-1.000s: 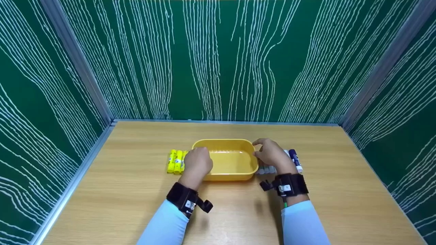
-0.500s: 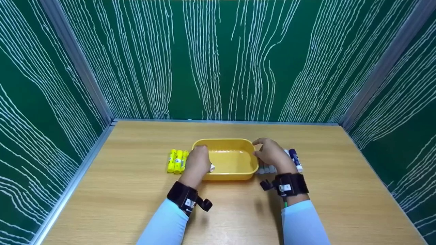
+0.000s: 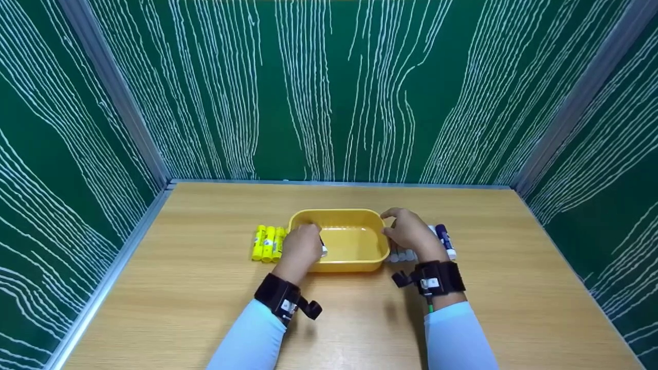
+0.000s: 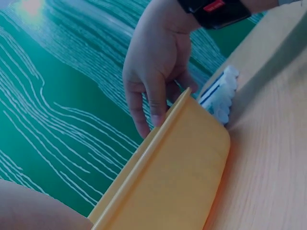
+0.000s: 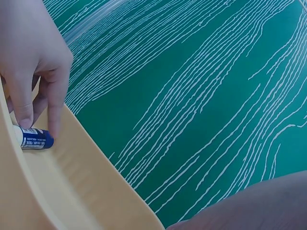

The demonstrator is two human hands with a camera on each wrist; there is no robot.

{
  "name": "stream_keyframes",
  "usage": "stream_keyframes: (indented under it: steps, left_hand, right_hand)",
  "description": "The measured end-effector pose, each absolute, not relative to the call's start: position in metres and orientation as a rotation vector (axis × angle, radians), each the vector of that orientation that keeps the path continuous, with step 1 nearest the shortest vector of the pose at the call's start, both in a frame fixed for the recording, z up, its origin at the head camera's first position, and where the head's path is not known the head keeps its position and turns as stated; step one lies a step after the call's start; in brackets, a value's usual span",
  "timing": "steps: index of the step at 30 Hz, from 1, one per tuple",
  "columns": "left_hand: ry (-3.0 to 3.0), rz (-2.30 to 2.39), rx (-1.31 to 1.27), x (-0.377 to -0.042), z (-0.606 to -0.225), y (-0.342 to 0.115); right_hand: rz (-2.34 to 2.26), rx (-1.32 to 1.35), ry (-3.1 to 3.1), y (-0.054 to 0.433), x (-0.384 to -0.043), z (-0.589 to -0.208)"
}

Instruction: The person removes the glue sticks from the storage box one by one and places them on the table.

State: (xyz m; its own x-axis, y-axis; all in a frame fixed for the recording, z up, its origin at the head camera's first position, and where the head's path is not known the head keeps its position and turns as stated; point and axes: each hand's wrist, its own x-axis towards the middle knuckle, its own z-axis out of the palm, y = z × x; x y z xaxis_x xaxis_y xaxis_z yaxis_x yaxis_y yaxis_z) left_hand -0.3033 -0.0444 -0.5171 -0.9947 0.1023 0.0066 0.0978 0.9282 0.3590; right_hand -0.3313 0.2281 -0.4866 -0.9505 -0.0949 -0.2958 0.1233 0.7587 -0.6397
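My left hand (image 3: 302, 247) is inside the left end of the yellow plastic tray (image 3: 351, 266). Its thumb and fingers pinch a navy-and-white glue stick (image 5: 36, 138), which lies low against the tray floor in the right wrist view. Only the stick's white end (image 3: 324, 251) shows past the hand in the head view. My right hand (image 3: 411, 234) touches the tray's right rim with thumb and forefinger set apart. In the left wrist view the right hand's fingertips (image 4: 157, 120) reach the rim; their exact contact is partly hidden.
Several yellow tubes (image 3: 268, 244) lie side by side left of the tray. To its right, partly under the right hand, several white sticks (image 4: 221, 96) lie in a row, with a navy-capped stick (image 3: 445, 240) outermost. Green walls enclose the wooden table (image 3: 205, 308).
The left hand has dipped into the tray's left end and shifted slightly right. The glue stick's white end has come into sight beside it. The right hand stays put on the rim.
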Motion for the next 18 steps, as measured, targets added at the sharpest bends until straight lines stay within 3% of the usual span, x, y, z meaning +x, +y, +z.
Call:
stream_keyframes:
  steps: [10,18]
  left_hand:
    - [2.99,0.616,0.047,-0.306,-0.5174,-0.0385]
    - [2.993,0.512,0.097,-0.308,-0.5158,-0.0384]
  right_hand:
    - [-0.999,0.03,2.638,0.2285,-0.3332,-0.4878]
    - [-0.979,0.021,2.656,0.2287,-0.3328,-0.4871]
